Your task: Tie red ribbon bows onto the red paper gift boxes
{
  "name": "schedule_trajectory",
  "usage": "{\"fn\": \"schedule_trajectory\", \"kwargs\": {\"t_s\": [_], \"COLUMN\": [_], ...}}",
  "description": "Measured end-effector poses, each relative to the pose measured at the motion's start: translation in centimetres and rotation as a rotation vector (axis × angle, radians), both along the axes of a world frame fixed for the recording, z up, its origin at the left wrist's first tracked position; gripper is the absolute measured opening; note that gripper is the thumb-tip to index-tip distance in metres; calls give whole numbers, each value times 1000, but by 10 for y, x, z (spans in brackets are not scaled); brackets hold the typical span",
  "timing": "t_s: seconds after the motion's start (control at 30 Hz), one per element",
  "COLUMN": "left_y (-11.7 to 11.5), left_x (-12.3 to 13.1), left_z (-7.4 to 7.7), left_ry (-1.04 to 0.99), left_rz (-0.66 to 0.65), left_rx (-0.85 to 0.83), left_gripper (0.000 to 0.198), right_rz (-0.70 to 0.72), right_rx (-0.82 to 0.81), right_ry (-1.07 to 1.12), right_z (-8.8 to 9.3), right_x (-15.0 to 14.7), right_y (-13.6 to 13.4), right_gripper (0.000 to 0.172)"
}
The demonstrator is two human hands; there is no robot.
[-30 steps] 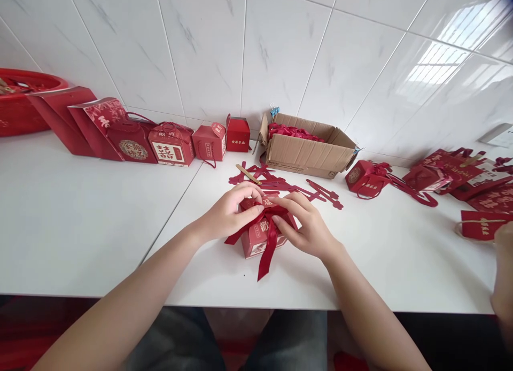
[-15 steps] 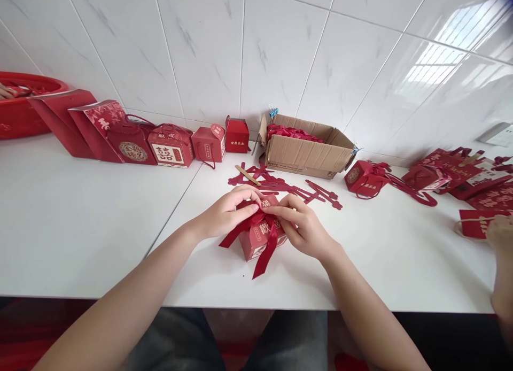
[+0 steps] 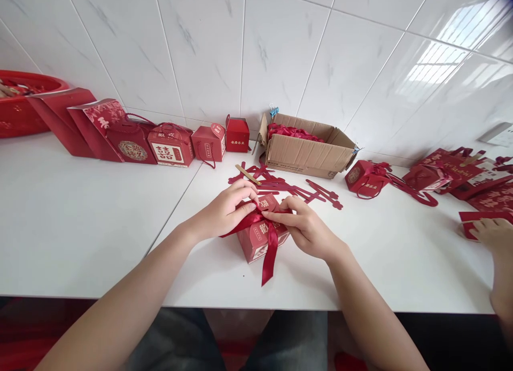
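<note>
A red gift box [image 3: 256, 242] with pale lettering stands on the white table in front of me. Dark red satin ribbon [image 3: 270, 253] crosses its top, and one tail hangs down the front. My left hand [image 3: 232, 208] is at the box's upper left, thumb and fingers pinched on the ribbon near the knot. From the other side my right hand [image 3: 306, 226] reaches over the top, its index finger at the knot and its remaining fingers curled by the box's right side. What lies under the right fingers is partly hidden.
Behind the box lie loose red strips [image 3: 286, 186] and a gold strip [image 3: 247, 174]. A cardboard box [image 3: 308, 156] of red ribbon stands by the wall. Finished-looking boxes [image 3: 170, 146] line the left, red bags [image 3: 452, 170] the right. Another person's hand [image 3: 495, 234] rests at far right.
The front ribbon tail has swung right and hangs lower. The left tail has drawn in toward the left hand. Both hands stay at the knot. The other person's hand has moved left over a red item.
</note>
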State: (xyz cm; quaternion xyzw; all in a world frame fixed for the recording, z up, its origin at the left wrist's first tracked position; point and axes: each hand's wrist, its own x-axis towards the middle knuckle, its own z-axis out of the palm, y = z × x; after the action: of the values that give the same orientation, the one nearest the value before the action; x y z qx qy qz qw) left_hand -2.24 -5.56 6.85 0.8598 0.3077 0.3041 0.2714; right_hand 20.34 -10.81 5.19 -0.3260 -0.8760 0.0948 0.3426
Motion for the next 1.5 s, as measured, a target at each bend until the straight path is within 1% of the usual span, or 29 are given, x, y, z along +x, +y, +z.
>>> {"fn": "schedule_trajectory", "kwargs": {"t_s": [0.1, 0.2, 0.27, 0.4, 0.53, 0.67, 0.8, 0.87, 0.97, 1.07, 1.23, 1.3, 1.4, 1.5], "left_y": [-1, -2, -4, -5, -4, -1, 1, 2, 2, 3, 4, 3, 1, 1], "left_x": [-2, -3, -2, -1, -1, -1, 1, 3, 6, 6, 4, 3, 2, 1], "left_z": [2, 2, 2, 2, 5, 4, -2, -5, -8, -9, -7, -5, -3, -2], "left_ry": [33, 37, 22, -39, -84, -106, -152, -165, -156, -125, -33, 4, 75, 135], "left_rz": [-29, -56, -86, -165, -172, -211, -264, -265, -213, -139, -60, -30, 23, 42], "left_rx": [49, 43, -19, -218, -328, -386, -368, -380, -394, -336, -187, -99, 76, 230], "left_gripper": [18, 19, 19, 20, 22, 23, 17, 21, 33, 38, 36, 36, 34, 31], "right_rz": [2, 2, 0, 5, 0, -3, -5, -5, 10, 23, 48, 46, 55, 75], "right_rx": [-8, 6, 24, 52, 53, 67, 86, 92, 99, 82, 61, 56, 58, 64], "right_ry": [-22, -25, -17, -9, 3, 19, 28, 31, 35, 25, -40, -57, -73, -81], "right_z": [1, 1, 1, 2, 4, 4, 2, 1, 0, 1, 1, 1, 3, 6], "right_x": [1, 2, 3, 1, -2, -3, -3, -3, -3, -3, -1, 0, 0, 0], "right_y": [0, 0, 0, -1, -2, -2, -1, -1, -1, -1, -1, -1, -2, -3], "right_gripper": [47, 47, 45, 39, 34, 32, 32, 32, 34, 36, 39, 39, 37, 37]}}
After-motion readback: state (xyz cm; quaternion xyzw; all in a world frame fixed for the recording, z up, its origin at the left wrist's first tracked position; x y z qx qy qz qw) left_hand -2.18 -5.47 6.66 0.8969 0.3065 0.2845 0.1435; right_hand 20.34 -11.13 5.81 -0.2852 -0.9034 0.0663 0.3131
